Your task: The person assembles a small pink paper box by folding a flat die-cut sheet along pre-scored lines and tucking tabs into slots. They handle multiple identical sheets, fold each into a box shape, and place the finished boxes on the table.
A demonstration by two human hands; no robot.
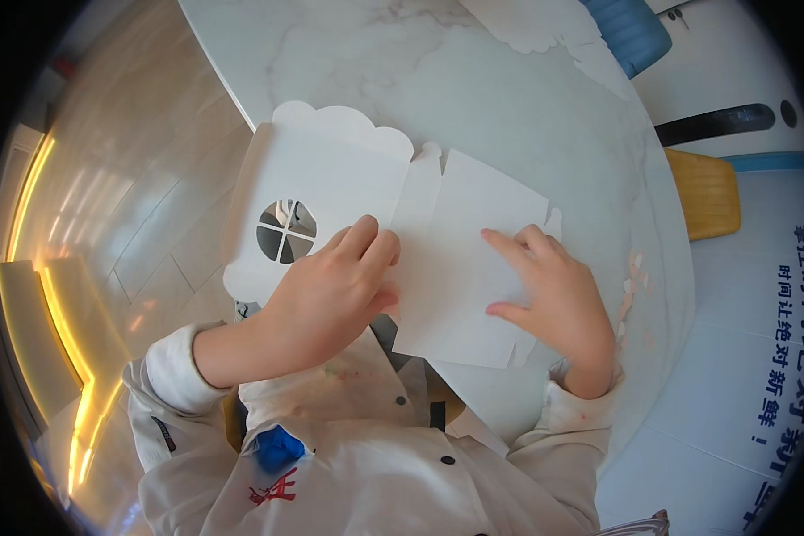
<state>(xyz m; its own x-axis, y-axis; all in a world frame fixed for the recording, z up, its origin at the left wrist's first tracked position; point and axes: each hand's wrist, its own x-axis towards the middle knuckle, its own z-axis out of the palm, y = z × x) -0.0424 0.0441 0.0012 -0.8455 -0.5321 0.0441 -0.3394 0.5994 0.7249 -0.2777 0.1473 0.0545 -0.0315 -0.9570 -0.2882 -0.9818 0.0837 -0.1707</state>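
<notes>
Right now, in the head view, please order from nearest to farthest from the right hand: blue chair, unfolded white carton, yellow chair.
1. Unfolded white carton, under the right hand.
2. Yellow chair, right, past the table.
3. Blue chair, upper right.

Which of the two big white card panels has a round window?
The left panel, with the wavy far edge: its round window has crossed bars. The right panel, beneath the right hand, shows no window.

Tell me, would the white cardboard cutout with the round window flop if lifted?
The white cardboard cutout would probably hinge where creased. It looks thin, so likely light for its size. Its narrow white window crossbars might bend easily.
</notes>
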